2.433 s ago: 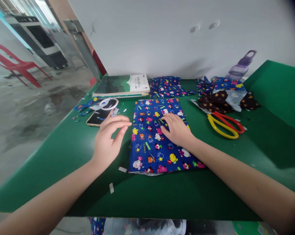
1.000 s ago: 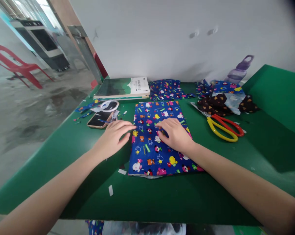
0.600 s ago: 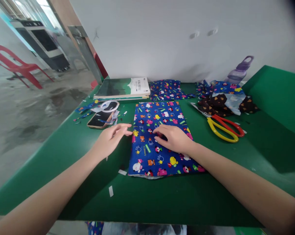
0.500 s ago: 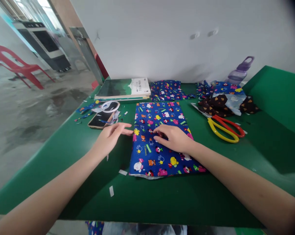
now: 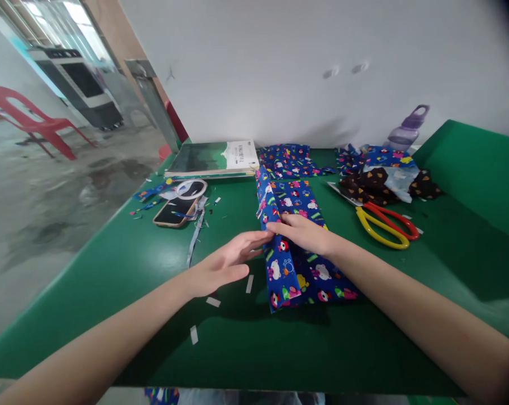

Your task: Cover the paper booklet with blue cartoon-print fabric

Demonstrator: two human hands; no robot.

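A piece of blue fabric [image 5: 317,275] with a cartoon-animal print lies in front of me, its left side turned up into a fold [image 5: 282,261] toward the right. Fingers outstretched and thumb apart, my left hand [image 5: 226,264] rests its fingertips against the outer side of this fold. My right hand [image 5: 305,233] pinches the fold near its middle, thumb on top and fingers partly hidden behind the cloth. Scissors [image 5: 381,228] with one yellow and one red handle lie to the right of the fabric.
On the green table [image 5: 153,326] are a phone [image 5: 170,214], a roll of tape [image 5: 202,190], books [image 5: 212,157] and paper scraps [image 5: 194,335]. More printed cloth [image 5: 290,160], brown scraps [image 5: 368,183] and a purple bottle [image 5: 406,132] sit by the wall.
The fabric was lying flat; its left side is now lifted and folded rightward. My left hand has moved right to the fold, and my right hand has closed on it.
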